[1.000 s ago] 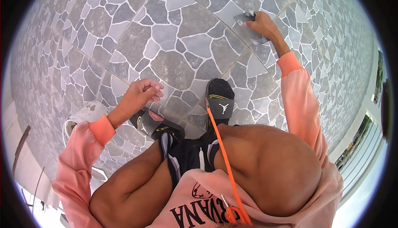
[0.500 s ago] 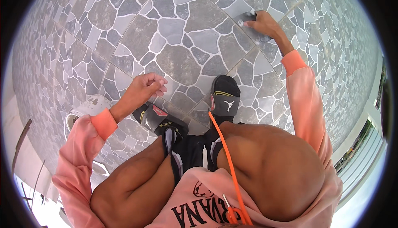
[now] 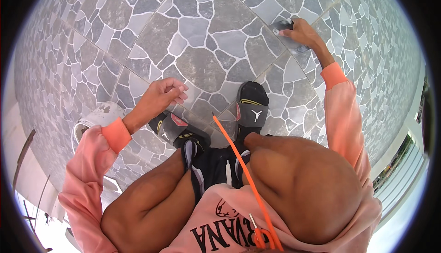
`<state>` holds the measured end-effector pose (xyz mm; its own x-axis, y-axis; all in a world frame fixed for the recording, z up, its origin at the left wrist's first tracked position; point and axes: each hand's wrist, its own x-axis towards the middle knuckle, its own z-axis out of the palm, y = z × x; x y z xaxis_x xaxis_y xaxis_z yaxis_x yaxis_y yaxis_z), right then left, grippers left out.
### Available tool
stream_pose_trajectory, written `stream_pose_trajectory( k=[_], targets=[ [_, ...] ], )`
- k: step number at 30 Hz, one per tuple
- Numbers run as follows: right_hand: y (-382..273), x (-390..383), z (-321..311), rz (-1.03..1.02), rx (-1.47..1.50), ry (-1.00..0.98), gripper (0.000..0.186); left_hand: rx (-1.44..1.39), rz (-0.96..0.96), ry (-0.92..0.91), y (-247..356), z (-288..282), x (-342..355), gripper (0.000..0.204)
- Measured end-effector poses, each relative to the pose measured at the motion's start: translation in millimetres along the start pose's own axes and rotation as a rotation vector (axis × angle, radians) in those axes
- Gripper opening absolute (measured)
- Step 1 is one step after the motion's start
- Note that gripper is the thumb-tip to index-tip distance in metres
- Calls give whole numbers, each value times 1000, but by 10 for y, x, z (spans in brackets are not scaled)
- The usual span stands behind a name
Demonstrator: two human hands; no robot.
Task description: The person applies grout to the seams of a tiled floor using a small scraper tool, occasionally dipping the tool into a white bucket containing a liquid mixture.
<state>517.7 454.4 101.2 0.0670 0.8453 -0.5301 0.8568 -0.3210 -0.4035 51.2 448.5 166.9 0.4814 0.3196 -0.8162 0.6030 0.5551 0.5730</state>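
Out at the upper right, my right hand [image 3: 301, 32] is closed round a dark flat tool [image 3: 284, 26] held against the stone-patterned floor [image 3: 197, 67]. Most of the tool lies under the palm, and its exact kind cannot be made out. Light smears show at its left end, near my thumb. My left hand [image 3: 165, 93] hovers in front of my left foot, fingers loosely bent and a little apart, with nothing seen in them.
A white bucket [image 3: 103, 115] stands left of my left forearm. My feet, in black slide sandals [image 3: 254, 115], are planted close in front of me. An orange drawstring [image 3: 236, 154] dangles from my hoodie between my knees. A pale railing [image 3: 399, 165] runs along the far right.
My right hand and the dark tool have shifted slightly right and nearer to me. The drawstring's tip has swung left. My left hand keeps nearly the same place and shape.
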Motion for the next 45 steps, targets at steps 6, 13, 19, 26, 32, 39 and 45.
stream_pose_trajectory(
  k=[6,13,19,26,32,39,45],
  targets=[
    [218,-243,127,24,119,77,42,15,-18,-1,-33,7,-4,29],
    [78,-188,35,91,-50,-146,38,10,-2,-14,-17,12,47,28],
    [51,-198,10,-37,132,-48,35,-31,24,25,6,-3,-8,28],
    [88,-9,23,-182,-105,-110,36,-31,-29,9,-101,17,-42,30],
    [90,-24,85,-227,-14,-26,30,-6,0,-4,-49,-6,3,29],
    [210,-63,58,-145,-55,-61,40,-33,17,14,3,-21,-13,30],
    [305,-130,100,-107,-16,-100,36,-10,1,-5,-33,-13,-18,30]
  ],
)
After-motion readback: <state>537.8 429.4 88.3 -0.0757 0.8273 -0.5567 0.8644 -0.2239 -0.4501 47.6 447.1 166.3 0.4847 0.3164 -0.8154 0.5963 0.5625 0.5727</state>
